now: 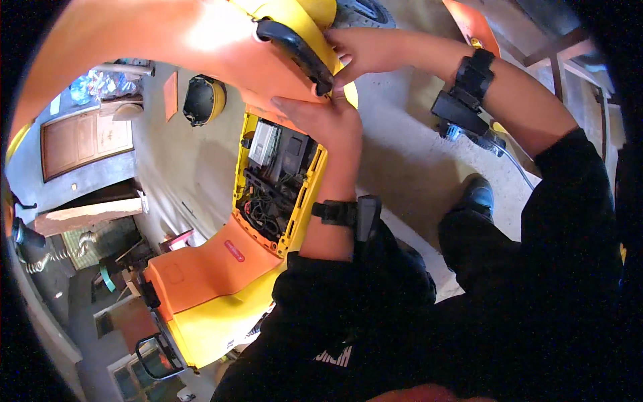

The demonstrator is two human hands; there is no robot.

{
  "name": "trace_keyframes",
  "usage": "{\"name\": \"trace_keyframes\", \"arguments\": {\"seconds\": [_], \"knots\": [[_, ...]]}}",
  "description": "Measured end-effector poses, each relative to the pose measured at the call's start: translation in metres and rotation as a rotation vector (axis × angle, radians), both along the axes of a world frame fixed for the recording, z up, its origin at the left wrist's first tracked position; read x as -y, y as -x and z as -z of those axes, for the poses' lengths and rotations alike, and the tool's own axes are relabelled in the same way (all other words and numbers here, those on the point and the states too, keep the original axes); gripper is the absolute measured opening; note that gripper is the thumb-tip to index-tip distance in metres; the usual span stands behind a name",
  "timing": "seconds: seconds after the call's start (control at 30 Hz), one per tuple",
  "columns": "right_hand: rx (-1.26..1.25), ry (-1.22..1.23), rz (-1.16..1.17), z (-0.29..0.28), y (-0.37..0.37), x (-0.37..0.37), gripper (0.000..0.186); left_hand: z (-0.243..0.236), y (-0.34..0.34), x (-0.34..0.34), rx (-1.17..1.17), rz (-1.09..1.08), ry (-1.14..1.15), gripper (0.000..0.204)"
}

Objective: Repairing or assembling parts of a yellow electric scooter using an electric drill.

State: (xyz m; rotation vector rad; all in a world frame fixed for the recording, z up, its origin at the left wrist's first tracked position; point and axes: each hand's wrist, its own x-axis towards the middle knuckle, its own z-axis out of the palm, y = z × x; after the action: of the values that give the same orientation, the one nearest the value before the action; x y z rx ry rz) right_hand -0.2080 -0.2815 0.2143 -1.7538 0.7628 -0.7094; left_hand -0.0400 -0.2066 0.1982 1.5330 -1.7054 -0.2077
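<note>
At the top, a large orange and yellow front panel [234,63] of a scooter arches across the view, with a curved black trim piece [295,50] along its edge. My left hand [331,124] grips the panel's lower corner, its fingers stretched along the orange side and its thumb beside the black trim's end. Against the yellow edge, my right hand [365,50] has bent fingers and a thumb close to the left thumb; its fingertips are partly hidden. Below them lies the scooter's uncovered floor compartment [274,181], showing grey and black boxes and tangled cables.
The orange and yellow rear body [214,268] carries a black rack bar [157,358]. A yellow-rimmed black bucket-like container [203,100] stands on the floor beyond. A wheel [365,12] shows at the top. A wooden door panel [87,144] is at left; an orange panel [472,27] stands upper right.
</note>
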Motion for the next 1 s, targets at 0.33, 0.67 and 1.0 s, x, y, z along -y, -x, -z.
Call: {"name": "trace_keyframes", "arguments": {"seconds": [0.33, 0.67, 1.0], "knots": [[0.585, -0.308, 0.228, -0.047, 0.008, -0.001, 0.049, 0.009, -0.006, -0.001, 0.179, -0.087, 0.045, 0.107], [0.222, 0.111, 0.493, -0.019, -0.026, -0.004, 0.046, 0.002, 0.008, -0.002, 0.211, -0.137, -0.012, 0.105], [0.297, 0.095, 0.395, -0.023, -0.019, 0.002, 0.037, 0.003, 0.0, 0.003, 0.175, -0.07, 0.067, 0.115]]}}
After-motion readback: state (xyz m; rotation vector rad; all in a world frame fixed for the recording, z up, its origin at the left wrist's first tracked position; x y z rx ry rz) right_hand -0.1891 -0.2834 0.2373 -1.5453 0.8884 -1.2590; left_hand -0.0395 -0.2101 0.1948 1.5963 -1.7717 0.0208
